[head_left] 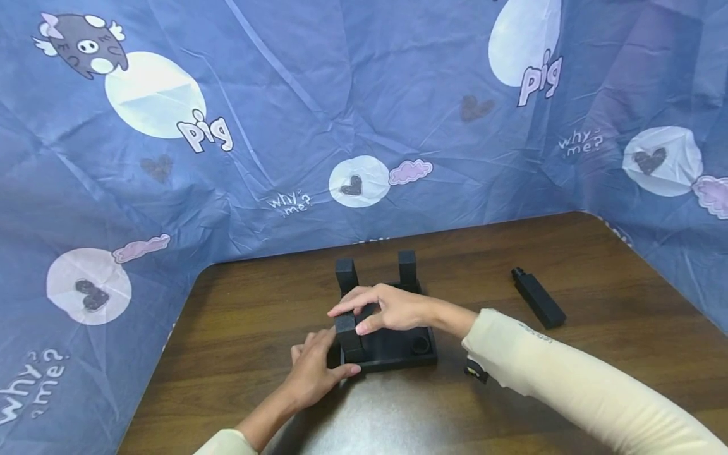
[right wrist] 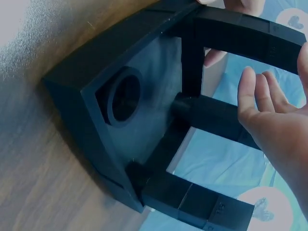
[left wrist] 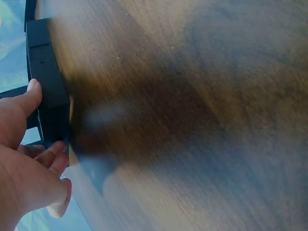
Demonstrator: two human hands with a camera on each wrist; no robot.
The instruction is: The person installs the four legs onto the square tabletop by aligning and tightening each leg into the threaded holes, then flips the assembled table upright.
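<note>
A small black tabletop point(head_left: 392, 364) lies underside up with three square legs standing from its corners. My left hand point(head_left: 311, 370) grips its near left corner, the thumb along the front side and the fingers round the left side. At that corner stands the near left leg point(head_left: 351, 347); my right hand point(head_left: 395, 309) pinches its top between thumb and forefinger, the other fingers extended beside it. Behind are the far left leg point(head_left: 344, 273) and the far right leg point(head_left: 407, 268). At the near right corner a round socket point(right wrist: 126, 71) shows its open hole.
A loose black leg point(head_left: 540, 300) with a threaded end lies on the wooden table point(head_left: 256, 297) to the right. Beside my right sleeve point(head_left: 546, 360) is a small black object point(head_left: 476, 371), partly covered. A printed blue cloth point(head_left: 296, 120) hangs behind the table.
</note>
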